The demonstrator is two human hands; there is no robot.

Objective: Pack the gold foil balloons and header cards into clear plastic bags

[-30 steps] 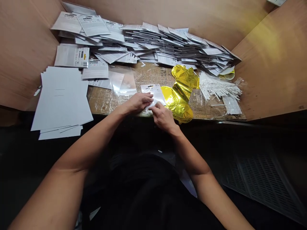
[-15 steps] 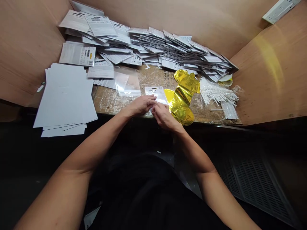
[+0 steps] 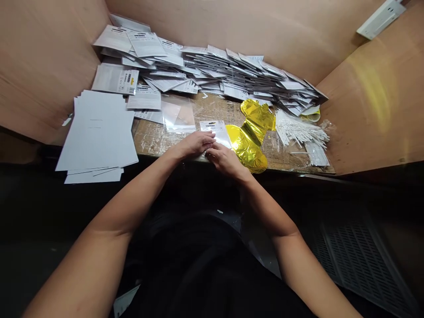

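Packaging card [image 3: 216, 130] right at your fingers [image 3: 207, 138], left hand [image 3: 194, 145] and right hand [image 3: 225, 161] pinched narrowly on its lower edge, apparently steadying it on the counter [image 3: 149, 141]; gold foil balloon [image 3: 247, 148] just beyond your right fingers [image 3: 212, 152].

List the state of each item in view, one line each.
left hand: fingers closed on packet
right hand: fingers closed on packet's lower edge
clear packet with white header card: flat, held by both hands
gold foil balloon: deflated, creased
white sticks: loose bundle on clear plastic
white sheets: stacked, fanned, overhanging table edge
packet pile: heaped, overlapping, against back wall
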